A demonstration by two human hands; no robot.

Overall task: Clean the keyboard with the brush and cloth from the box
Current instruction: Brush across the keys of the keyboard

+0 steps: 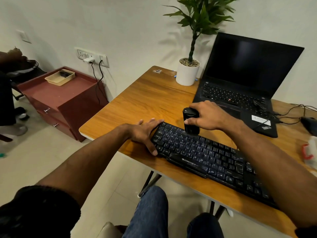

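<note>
One keyboard [205, 155] on the desk [145, 100] — left hand [145, 133] flat, clasping its end; right hand [207, 115] grip closed around one brush [191, 122].

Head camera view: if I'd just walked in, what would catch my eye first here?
First, the two bare arms reaching over a black keyboard at the near edge of the wooden desk. The right hand holds a black brush upright on the upper-left keys, while the left hand steadies the keyboard's left end. Behind them an open laptop with a dark screen stands beside a potted plant.
</note>
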